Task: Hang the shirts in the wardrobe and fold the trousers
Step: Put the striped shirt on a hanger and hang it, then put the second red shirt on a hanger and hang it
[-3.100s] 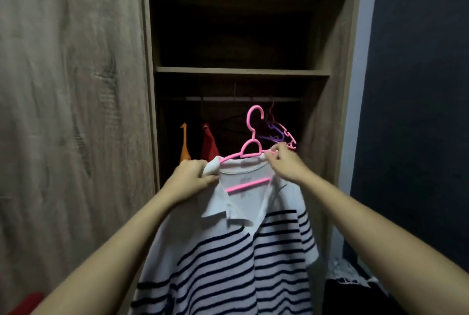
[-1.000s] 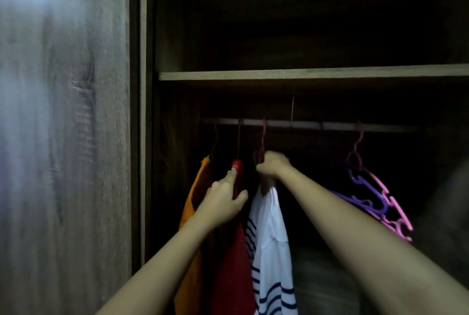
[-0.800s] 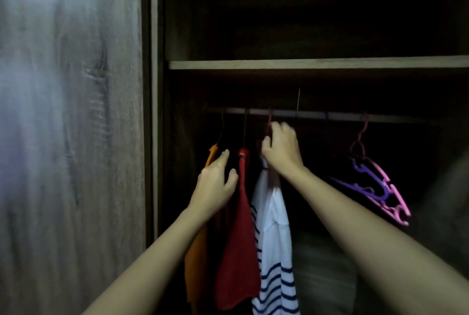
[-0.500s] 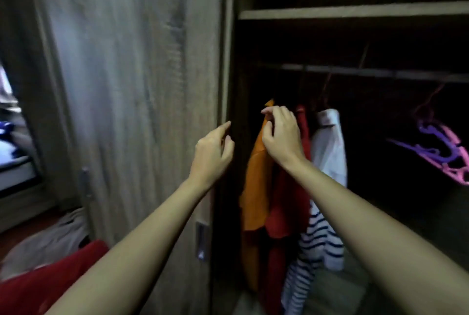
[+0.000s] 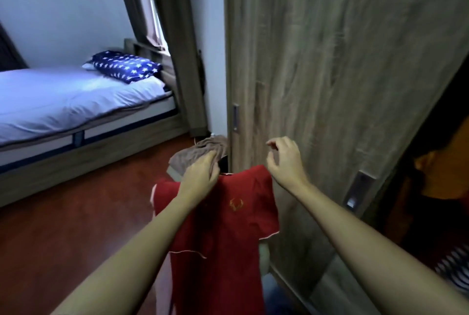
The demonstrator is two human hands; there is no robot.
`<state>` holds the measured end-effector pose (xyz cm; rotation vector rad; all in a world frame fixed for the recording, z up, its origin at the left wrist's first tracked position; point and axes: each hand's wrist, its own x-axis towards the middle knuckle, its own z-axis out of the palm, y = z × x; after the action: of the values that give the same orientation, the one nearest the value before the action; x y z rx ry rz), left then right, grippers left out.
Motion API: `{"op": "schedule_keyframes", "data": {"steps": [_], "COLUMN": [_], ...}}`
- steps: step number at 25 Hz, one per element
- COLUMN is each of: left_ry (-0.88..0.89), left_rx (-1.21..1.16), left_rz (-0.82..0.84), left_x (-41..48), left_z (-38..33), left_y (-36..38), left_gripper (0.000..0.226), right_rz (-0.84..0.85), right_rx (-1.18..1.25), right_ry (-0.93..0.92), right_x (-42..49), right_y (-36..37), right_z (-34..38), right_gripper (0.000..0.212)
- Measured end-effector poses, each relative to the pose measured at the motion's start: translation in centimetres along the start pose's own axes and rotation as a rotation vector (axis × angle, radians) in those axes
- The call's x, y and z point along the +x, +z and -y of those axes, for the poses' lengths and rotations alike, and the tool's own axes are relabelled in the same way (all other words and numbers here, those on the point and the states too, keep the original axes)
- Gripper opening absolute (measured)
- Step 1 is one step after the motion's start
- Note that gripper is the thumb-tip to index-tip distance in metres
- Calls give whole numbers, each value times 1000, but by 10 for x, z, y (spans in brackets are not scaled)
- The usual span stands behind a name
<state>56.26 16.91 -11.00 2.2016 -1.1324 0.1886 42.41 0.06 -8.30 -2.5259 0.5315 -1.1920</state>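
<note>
A red shirt (image 5: 228, 225) with a small gold emblem hangs draped over a pile beside the wardrobe door (image 5: 330, 81). My left hand (image 5: 200, 172) rests on its neckline with the fingers bent down; I cannot tell whether it grips. My right hand (image 5: 285, 159) hovers just above the shirt's right shoulder, fingers apart and curled, holding nothing. A brown garment (image 5: 198, 152) lies behind the red shirt. At the far right, inside the dark wardrobe, hang an orange shirt (image 5: 451, 157) and the striped shirt (image 5: 454, 264).
A bed (image 5: 63, 101) with a pale sheet and a blue star-patterned pillow (image 5: 127, 67) stands at the left, across a red-brown floor (image 5: 63, 225). A grey curtain (image 5: 177, 48) hangs beside the wardrobe. Blue cloth (image 5: 272, 292) shows under the red shirt.
My view has swung left, away from the wardrobe's inside. Both hands have left the hanging shirts and come down to the red shirt on the pile outside the door.
</note>
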Motion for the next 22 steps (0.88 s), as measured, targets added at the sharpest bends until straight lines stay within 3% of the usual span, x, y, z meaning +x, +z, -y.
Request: {"op": "schedule_keyframes", "data": {"steps": [3,7,9,14,16,19,22], "left_ry": [-148,-8,25,125,155,167,150], "left_rx": [135,406,441,528,523,553,552], "left_rz": [70,132,77,-143,-218,-266,-258], "left_x": [-14,-33,-37,-35,-37,-37,-39], "left_z": [63,111,118,137,144,149,150], "left_y": [-1,25,33,59,67,74,72], "left_gripper": [37,58,65,57,56,55,53], "right_rz": [175,514,641,1044,1187,1093,728], "right_rx": [-23,-154,-271,-492,-492,-398,-215], "right_ry": [80,193,193,395,504,608,654], "right_x": [-6,2,8,32,46,52,37], "right_y": [55,104,118,151,159,165,166], "right_z": [1,-9,-9,-9,-10,-11,-8], "right_gripper": [30,40,44,84,83,61,37]}}
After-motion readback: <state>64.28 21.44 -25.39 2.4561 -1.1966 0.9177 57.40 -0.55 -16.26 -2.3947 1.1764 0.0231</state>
